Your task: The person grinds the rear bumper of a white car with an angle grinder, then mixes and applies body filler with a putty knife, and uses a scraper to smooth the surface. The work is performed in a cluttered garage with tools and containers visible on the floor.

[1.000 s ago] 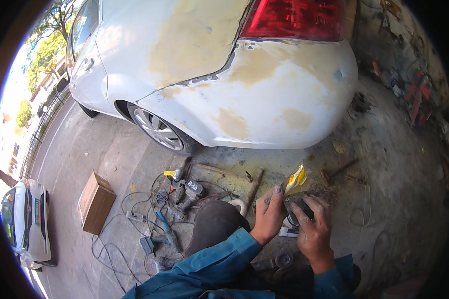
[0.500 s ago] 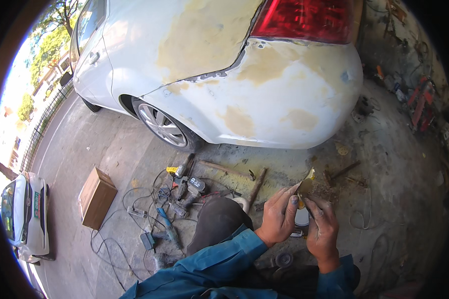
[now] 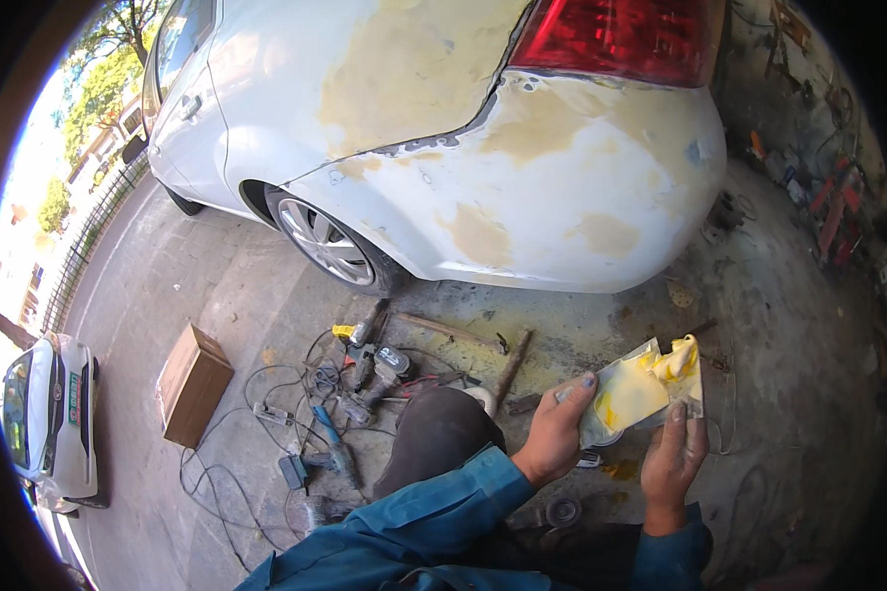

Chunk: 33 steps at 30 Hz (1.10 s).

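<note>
My left hand (image 3: pixel 562 424) is closed on the left end of a flat, translucent plate (image 3: pixel 626 389) smeared with pale and bright yellow paste. My right hand (image 3: pixel 675 463) has its fingers gathered at a second flat blade under the plate's right end, where a thick yellow lump of paste (image 3: pixel 675 360) sits. Both hands are dusty. Behind them stands a white car (image 3: pixel 581 217), its rear corner covered in tan filler patches, with a red tail light (image 3: pixel 611 39) above. Part of a round can (image 3: pixel 606 443) shows under the plate, mostly hidden.
Tools with cords (image 3: pixel 370 374), a blue tool (image 3: pixel 335 443), wooden-handled tools (image 3: pixel 512 369) and a cardboard box (image 3: pixel 192 384) lie on the concrete floor (image 3: pixel 227 276). My knee (image 3: pixel 429 443) is among them. Another white car (image 3: pixel 49 414) is at the left; red gear (image 3: pixel 838 207) is at the right.
The plate has turned flat toward me, showing the spread paste and lump. My left hand has shifted right, and my right hand has moved right and a little up.
</note>
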{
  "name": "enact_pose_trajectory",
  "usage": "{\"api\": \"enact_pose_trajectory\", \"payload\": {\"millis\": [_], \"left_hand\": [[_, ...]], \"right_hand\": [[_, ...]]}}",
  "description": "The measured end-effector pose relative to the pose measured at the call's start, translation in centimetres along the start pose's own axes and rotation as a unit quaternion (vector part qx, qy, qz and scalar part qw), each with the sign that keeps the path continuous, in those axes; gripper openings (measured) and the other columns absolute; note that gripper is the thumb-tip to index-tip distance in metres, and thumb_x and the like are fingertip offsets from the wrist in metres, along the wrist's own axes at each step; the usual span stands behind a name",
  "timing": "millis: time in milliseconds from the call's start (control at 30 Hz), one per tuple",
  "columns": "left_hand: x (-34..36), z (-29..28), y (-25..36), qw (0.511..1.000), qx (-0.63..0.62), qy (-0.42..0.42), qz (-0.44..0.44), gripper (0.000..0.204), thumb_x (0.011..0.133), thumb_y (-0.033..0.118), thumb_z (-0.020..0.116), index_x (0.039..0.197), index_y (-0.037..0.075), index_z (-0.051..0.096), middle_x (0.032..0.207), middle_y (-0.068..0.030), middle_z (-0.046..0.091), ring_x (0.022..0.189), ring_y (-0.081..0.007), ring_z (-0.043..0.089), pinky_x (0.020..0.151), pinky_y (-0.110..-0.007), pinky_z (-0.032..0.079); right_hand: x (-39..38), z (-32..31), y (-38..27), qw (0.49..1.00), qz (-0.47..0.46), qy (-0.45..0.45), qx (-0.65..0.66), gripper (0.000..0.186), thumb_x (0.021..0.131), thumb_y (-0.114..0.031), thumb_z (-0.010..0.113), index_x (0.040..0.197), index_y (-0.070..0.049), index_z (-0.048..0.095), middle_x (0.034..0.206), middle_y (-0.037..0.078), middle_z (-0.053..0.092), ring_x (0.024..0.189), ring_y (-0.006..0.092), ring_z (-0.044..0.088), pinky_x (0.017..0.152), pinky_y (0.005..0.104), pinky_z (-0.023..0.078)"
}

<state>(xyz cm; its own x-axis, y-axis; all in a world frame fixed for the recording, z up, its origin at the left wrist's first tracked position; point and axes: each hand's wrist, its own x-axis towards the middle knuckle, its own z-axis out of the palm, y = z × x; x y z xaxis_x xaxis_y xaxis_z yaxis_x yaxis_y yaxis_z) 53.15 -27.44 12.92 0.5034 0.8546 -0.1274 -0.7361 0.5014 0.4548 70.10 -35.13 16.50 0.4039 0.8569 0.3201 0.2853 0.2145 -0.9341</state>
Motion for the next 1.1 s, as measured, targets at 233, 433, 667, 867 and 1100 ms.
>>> {"api": "enact_pose_trajectory", "payload": {"millis": [233,433,667,867,1100], "left_hand": [[0.3,-0.8,1.1,0.998,-0.052,0.006,-0.017,0.049,0.119,0.032,0.052,0.145,-0.009,0.060,0.139,-0.0219,0.073,0.123,-0.0301,0.075,0.110,-0.045,0.060],[0.8,0.4,1.7,0.997,-0.042,0.033,0.054,0.045,0.119,0.032,0.054,0.140,-0.007,0.062,0.134,-0.0203,0.074,0.119,-0.0292,0.076,0.107,-0.043,0.060],[0.1,-1.5,1.0,0.953,0.235,0.081,0.174,0.039,0.120,0.033,0.054,0.121,-0.002,0.070,0.109,-0.0082,0.073,0.092,-0.0161,0.067,0.085,-0.033,0.056],[0.4,-1.4,2.9,0.907,0.311,0.110,0.261,0.052,0.121,0.043,0.050,0.107,-0.002,0.071,0.091,-0.0019,0.064,0.082,-0.0112,0.054,0.074,-0.031,0.046],[-0.8,1.2,1.6,0.723,0.572,-0.022,0.385,0.045,0.117,0.026,0.055,0.133,-0.013,0.069,0.113,-0.0284,0.075,0.102,-0.0417,0.073,0.093,-0.048,0.056]], "right_hand": [[1.7,-0.4,-0.8,0.933,-0.222,-0.089,-0.269,0.049,0.105,0.005,0.061,0.153,-0.003,0.065,0.139,0.024,0.072,0.126,0.0438,0.072,0.107,0.0488,0.057],[3.1,-1.6,-2.0,0.920,-0.239,-0.053,-0.307,0.052,0.097,0.011,0.063,0.145,-0.005,0.072,0.135,0.021,0.073,0.121,0.0422,0.071,0.105,0.0490,0.058],[1.1,2.7,-2.7,0.882,-0.315,-0.064,-0.346,0.050,0.093,-0.003,0.072,0.139,-0.022,0.079,0.139,0.012,0.066,0.132,0.0367,0.062,0.115,0.0512,0.051],[0.6,1.5,-2.8,0.927,-0.230,-0.176,-0.237,0.044,0.095,0.003,0.069,0.135,-0.013,0.079,0.129,0.011,0.072,0.117,0.0320,0.070,0.104,0.0465,0.057],[2.3,1.1,-3.9,0.965,-0.188,-0.069,-0.167,0.048,0.097,0.010,0.062,0.143,-0.003,0.071,0.129,0.019,0.071,0.118,0.0394,0.070,0.099,0.0471,0.059]]}}
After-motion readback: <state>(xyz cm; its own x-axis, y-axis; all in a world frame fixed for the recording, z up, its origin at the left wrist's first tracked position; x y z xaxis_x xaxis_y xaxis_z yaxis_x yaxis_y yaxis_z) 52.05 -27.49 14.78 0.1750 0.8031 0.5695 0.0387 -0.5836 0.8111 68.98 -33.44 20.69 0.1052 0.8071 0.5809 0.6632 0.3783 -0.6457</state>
